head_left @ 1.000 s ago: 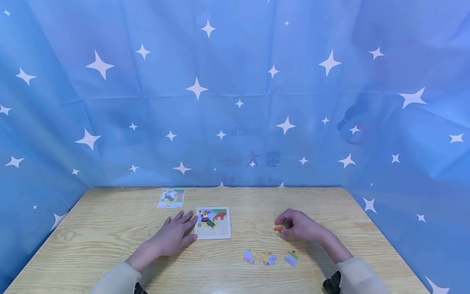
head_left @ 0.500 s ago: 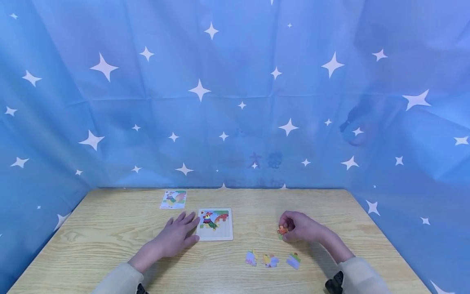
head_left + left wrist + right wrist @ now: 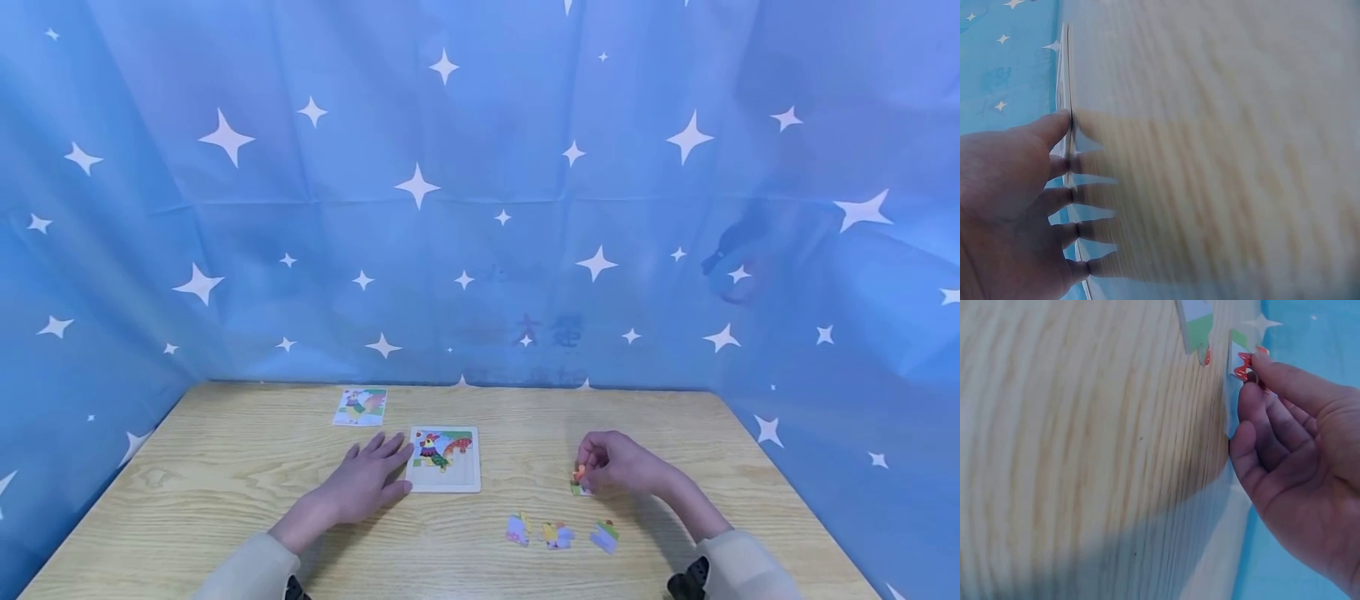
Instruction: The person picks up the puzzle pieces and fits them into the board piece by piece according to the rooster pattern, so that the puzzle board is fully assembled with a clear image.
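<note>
Wooden table (image 3: 247, 458) against a blue curtain (image 3: 495, 167) printed with white stars. Left hand (image 3: 358, 487) palm down, fingers straight and spread, fingertips on the tabletop; the thumb and a fingertip meet the left edge of a white-rimmed puzzle tray (image 3: 446, 481). Tray lies flat near the middle of the table, its upper part filled with a colourful rooster picture, its lower part pale and bare. Behind the tray and to its left, near the far edge of the table, a card (image 3: 360, 407) with a similar rooster in softer colours. Right hand (image 3: 618, 465), well to the right of the tray, pinches a puzzle piece (image 3: 1241, 364) between thumb and fingertips; red, white and green show on it in the right wrist view. Whether the piece touches the wood, cannot tell. Nearer the person, three loose pieces (image 3: 604, 537) lie flat, apart from one another, in a loose row: lilac, yellow and green patches, fine detail too small to read. Both forearms in pale sleeves (image 3: 251, 571), black bands at the wrists.
</note>
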Demonstrator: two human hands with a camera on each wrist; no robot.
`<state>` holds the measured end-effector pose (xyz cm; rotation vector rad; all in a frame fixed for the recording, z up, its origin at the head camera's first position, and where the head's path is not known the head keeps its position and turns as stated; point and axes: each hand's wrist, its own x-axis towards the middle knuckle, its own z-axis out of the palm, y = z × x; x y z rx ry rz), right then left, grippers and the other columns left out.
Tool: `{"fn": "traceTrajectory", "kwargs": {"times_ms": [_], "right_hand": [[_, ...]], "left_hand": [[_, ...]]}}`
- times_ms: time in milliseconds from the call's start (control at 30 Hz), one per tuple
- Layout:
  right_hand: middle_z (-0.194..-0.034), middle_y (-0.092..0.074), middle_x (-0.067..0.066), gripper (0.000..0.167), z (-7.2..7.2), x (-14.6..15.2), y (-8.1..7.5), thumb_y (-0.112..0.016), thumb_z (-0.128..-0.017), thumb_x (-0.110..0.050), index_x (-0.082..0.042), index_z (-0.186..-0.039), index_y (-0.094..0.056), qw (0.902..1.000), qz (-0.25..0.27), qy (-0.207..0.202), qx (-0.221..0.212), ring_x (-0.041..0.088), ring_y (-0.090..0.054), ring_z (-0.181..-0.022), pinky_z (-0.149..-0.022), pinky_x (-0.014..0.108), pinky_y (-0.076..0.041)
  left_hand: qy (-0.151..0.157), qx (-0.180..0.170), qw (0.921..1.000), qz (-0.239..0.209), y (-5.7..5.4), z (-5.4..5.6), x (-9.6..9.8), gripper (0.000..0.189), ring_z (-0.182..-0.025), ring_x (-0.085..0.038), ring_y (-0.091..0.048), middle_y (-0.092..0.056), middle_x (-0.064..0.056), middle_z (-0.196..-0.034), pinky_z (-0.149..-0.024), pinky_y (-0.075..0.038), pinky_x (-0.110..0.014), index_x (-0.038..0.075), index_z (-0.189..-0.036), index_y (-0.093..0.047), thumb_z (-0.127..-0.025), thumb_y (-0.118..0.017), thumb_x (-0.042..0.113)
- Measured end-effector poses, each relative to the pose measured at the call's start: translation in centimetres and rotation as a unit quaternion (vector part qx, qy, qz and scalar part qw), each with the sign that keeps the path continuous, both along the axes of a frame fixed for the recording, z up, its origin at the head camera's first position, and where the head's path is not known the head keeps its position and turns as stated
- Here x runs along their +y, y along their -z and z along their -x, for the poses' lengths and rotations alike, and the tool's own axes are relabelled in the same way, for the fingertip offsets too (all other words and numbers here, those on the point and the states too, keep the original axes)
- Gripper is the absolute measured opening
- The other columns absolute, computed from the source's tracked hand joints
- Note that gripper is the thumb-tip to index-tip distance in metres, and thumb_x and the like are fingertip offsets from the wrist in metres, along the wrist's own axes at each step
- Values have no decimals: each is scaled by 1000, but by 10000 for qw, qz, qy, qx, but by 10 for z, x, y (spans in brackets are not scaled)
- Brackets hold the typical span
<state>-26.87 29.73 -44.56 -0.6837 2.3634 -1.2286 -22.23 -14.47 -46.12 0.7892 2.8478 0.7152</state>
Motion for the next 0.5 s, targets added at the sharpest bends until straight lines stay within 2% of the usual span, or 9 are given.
{"fn": "traceTrajectory", "kwargs": {"times_ms": [100, 200, 400, 500], "right_hand": [[-85, -65, 10, 16, 1, -1, 0, -73, -91, 2, 4, -100, -60, 9999, 132, -100, -7, 15, -59, -70, -59, 26, -49], [-84, -66, 10, 13, 1, -6, -1, -71, -92, 2, 2, -99, -60, 9998, 134, -137, 82, 15, -60, -69, -60, 27, -49], [-85, -66, 10, 10, 3, -23, -6, -69, -93, 1, -1, -99, -60, 9998, 5, 69, 177, 17, -58, -68, -60, 27, -48], [-86, -65, 11, 12, 4, -34, -8, -70, -93, 1, 1, -100, -60, 9997, 39, 161, 190, 20, -60, -71, -61, 29, -50]], "left_hand": [[-61, -124, 9999, -6, 0, 0, 1, 61, -147, -55, -24, -34, -27, -160, -109, -19, -78, -2, -153, -45, -105, -60, 33], [-51, -93, 9999, 12, 3, 1, 0, 62, -147, -55, -24, -34, -27, -160, -109, -19, -78, -1, -153, -45, -105, -59, 35], [10, 5, 10000, -71, 9, 3, -2, 62, -146, -55, -24, -34, -28, -160, -108, -18, -79, 0, -154, -44, -106, -57, 37], [-1, -13, 10000, -76, 7, 2, -2, 63, -146, -55, -23, -33, -27, -160, -109, -18, -78, 0, -155, -43, -106, -56, 38]]}}
